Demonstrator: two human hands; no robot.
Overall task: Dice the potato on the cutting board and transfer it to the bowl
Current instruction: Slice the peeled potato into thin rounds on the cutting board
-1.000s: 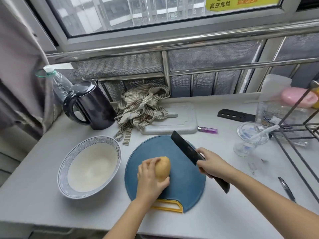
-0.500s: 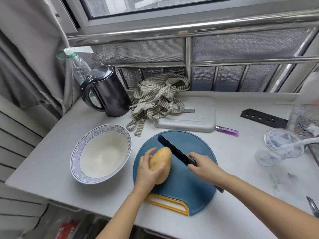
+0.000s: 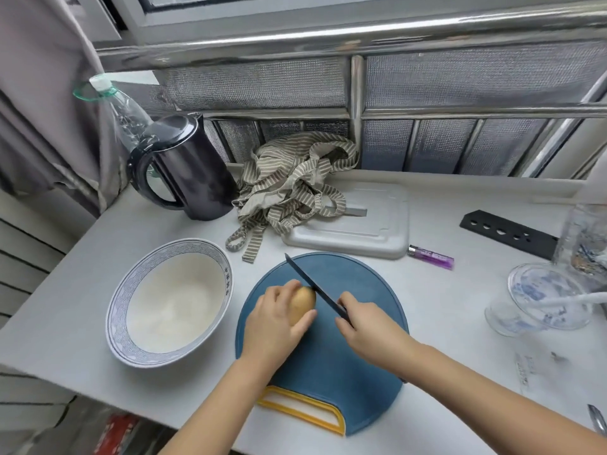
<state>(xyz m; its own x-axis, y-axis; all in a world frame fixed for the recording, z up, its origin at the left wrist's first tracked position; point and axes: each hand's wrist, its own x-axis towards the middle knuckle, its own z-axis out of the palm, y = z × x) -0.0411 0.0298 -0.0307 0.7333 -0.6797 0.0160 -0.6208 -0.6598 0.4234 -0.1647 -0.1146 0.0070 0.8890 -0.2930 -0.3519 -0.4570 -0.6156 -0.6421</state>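
In the head view, a wide bowl (image 3: 115, 310) with a blue patterned rim stands on the left of the table (image 3: 65, 316), and its smooth white inside is fully seen. At the right edge there is a clear glass dish (image 3: 545, 297) with blue marks; a white stick-like thing lies in it, too blurred to be named. A dark kettle (image 3: 187, 169) with the lid closed is placed at the back left, with a clear plastic bottle (image 3: 128, 116) behind it. The table is pale grey and is set under a window with metal rails and grey mesh. The potato (image 3: 303, 303) lies on the round blue cutting board (image 3: 328, 366), just beside the bowl. It is held by the left hand (image 3: 276, 323), whose fingers are curled over it. The handle of a black knife (image 3: 305, 277) is gripped by the closed fingers of the right hand (image 3: 368, 326), and the thin blade is laid against the right end of the potato. A crumpled striped cloth (image 3: 295, 185) partly covers a flat white tray (image 3: 361, 231).
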